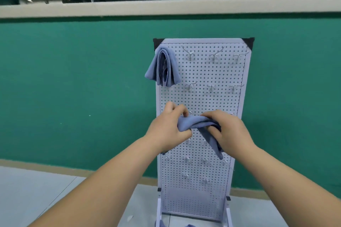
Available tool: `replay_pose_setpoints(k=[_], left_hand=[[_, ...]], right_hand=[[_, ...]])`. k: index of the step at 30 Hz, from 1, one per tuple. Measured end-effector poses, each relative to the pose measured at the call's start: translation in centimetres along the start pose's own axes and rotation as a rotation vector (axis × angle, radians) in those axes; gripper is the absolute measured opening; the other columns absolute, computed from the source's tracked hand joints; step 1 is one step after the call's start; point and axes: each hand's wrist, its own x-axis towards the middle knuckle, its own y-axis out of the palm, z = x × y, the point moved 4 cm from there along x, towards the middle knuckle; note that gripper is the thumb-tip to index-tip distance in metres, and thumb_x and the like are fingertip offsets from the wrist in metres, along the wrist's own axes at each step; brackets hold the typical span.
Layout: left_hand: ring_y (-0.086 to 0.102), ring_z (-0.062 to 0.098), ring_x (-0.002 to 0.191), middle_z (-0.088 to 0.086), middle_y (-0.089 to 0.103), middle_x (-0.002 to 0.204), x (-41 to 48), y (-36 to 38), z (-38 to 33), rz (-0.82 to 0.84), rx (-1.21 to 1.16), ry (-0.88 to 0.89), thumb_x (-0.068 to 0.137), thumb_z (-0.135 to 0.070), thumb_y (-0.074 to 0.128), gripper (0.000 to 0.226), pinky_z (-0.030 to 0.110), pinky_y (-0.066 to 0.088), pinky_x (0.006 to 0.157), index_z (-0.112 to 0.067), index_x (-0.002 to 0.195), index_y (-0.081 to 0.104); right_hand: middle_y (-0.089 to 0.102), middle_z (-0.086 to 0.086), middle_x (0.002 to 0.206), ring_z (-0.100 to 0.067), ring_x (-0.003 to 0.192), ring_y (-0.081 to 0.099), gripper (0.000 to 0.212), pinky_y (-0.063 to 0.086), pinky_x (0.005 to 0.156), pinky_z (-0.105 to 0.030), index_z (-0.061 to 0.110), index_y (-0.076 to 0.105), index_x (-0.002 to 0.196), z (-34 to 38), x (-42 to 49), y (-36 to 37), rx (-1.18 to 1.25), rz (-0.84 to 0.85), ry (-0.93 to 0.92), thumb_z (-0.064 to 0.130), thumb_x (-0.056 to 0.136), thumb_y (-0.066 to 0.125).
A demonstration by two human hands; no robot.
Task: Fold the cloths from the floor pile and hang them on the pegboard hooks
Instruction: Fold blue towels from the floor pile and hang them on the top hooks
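A blue cloth (pixel 197 123) hangs bunched between both hands before the white pegboard (pixel 201 97); the left hand (pixel 167 129) pinches one end, the right hand (pixel 228 131) grips the other. Another folded cloth (pixel 163 67) hangs at the pegboard's top-left corner.

Looking it all over now, and there's nothing to read: no words, labels, brands, numbers or signs legible anywhere in view.
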Motion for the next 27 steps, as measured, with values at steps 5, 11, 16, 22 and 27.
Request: replay_pose_setpoints(k=[5, 11, 16, 22, 27], left_hand=[[0.058, 0.015, 0.089, -0.014, 0.049, 0.107, 2.4, -3.3, -0.8, -0.190, 0.093, 0.097, 0.085, -0.047, 0.065, 0.024, 0.041, 0.055, 0.075, -0.038, 0.106, 0.060], [0.058, 0.020, 0.103, -0.006, 0.060, 0.112, 6.5, -7.4, -1.8, -0.352, 0.244, 0.211, 0.098, -0.038, 0.060, 0.023, 0.043, 0.054, 0.080, -0.027, 0.117, 0.068], [0.061, 0.031, 0.099, 0.003, 0.068, 0.109, 11.0, -12.5, -3.2, -0.555, 0.278, 0.211, 0.099, -0.030, 0.062, 0.016, 0.038, 0.041, 0.076, -0.019, 0.110, 0.068], [0.055, 0.032, 0.093, 0.007, 0.068, 0.102, 17.9, -16.6, -4.1, -0.655, 0.304, 0.052, 0.102, -0.031, 0.056, 0.018, 0.037, 0.036, 0.073, -0.016, 0.102, 0.067], [0.053, 0.033, 0.084, 0.011, 0.061, 0.097, 22.5, -16.2, -3.4, -0.550, 0.294, -0.087, 0.099, -0.021, 0.059, 0.007, 0.037, 0.039, 0.067, -0.014, 0.096, 0.061]], right_hand=[[0.063, 0.017, 0.108, -0.015, 0.102, 0.059, 0.034, 0.052, 0.085, -0.042, 0.039, 0.065, 0.126, 1.4, 2.9, -1.7, -0.020, -0.127, -0.019, 0.019, 0.099, 0.060], [0.076, 0.009, 0.103, -0.020, 0.094, 0.066, 0.030, 0.055, 0.084, -0.041, 0.034, 0.072, 0.125, 3.2, 7.2, -4.9, -0.042, -0.336, -0.025, 0.023, 0.097, 0.070], [0.079, 0.003, 0.105, -0.025, 0.097, 0.069, 0.031, 0.056, 0.085, -0.043, 0.030, 0.074, 0.126, 5.6, 13.3, -8.1, -0.077, -0.510, -0.101, 0.022, 0.096, 0.069], [0.078, 0.005, 0.099, -0.026, 0.094, 0.067, 0.026, 0.056, 0.081, -0.044, 0.033, 0.074, 0.119, 7.2, 21.6, -10.3, -0.107, -0.600, -0.091, 0.030, 0.096, 0.064], [0.076, 0.003, 0.099, -0.026, 0.094, 0.064, 0.024, 0.052, 0.075, -0.036, 0.034, 0.074, 0.115, 5.8, 25.7, -9.0, -0.120, -0.559, 0.037, 0.027, 0.096, 0.062]])
